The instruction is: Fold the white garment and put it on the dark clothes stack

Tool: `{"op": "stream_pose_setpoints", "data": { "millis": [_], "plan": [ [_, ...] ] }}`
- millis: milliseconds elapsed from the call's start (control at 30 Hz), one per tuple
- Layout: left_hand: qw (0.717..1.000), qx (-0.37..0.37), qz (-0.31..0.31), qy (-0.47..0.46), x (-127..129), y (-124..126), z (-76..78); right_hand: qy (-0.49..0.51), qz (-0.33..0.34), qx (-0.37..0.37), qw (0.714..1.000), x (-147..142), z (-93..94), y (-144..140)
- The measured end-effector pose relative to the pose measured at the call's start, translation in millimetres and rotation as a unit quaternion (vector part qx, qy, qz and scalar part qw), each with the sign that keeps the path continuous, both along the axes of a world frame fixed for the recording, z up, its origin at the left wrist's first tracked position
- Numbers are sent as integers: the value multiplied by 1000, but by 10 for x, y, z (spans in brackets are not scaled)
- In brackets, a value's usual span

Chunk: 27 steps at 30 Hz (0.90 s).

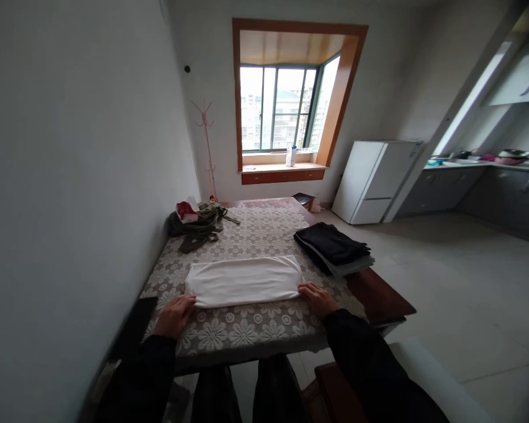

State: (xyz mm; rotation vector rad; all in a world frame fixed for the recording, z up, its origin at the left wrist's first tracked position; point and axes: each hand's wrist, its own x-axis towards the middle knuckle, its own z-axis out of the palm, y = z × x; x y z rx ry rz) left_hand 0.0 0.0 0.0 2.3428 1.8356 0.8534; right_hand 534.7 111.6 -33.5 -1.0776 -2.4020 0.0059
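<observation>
A white cloth (247, 281), folded into a long flat band, lies across the flower-patterned tablecloth (242, 333) in front of me. It could be a garment, but its kind does not show. My left hand (176, 314) is at its near left corner, fingers closed on the edge. At the near right corner my right hand (318, 298) has its fingers bent over the edge, with the thumb side partly hidden. The cloth's long near edge runs fairly straight between the two hands.
To the right sits a stack of folded dark clothes (332, 244). Against the left wall lie a dark green strapped bag (198, 226) and a red tissue pack (186, 211). A reddish wooden stool (339, 388) stands by my right leg. Beyond are a coat rack (208, 141) and a white fridge (374, 179).
</observation>
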Motion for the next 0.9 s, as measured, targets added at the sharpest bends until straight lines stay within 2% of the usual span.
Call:
{"op": "stream_pose_setpoints", "data": {
  "millis": [300, 500, 633, 800, 900],
  "plan": [
    [1000, -8, 7, -11, 5, 29, 11, 29, -85, -65, 994, -41, 60, 7],
    [999, 23, 30, -5, -68, -33, 19, 11, -74, -37, 997, -12, 207, -63],
    [998, 51, 27, 8, -72, -350, 12, 18, -27, -17, 999, 98, 235, -302],
    [998, 56, 31, -14, 28, -980, -138, 36, 9, 24, 999, 264, 16, -798],
    [990, 45, 100, -86, 220, -1292, -279, 44, -6, 61, 997, 287, -119, -1039]
  ]
}}
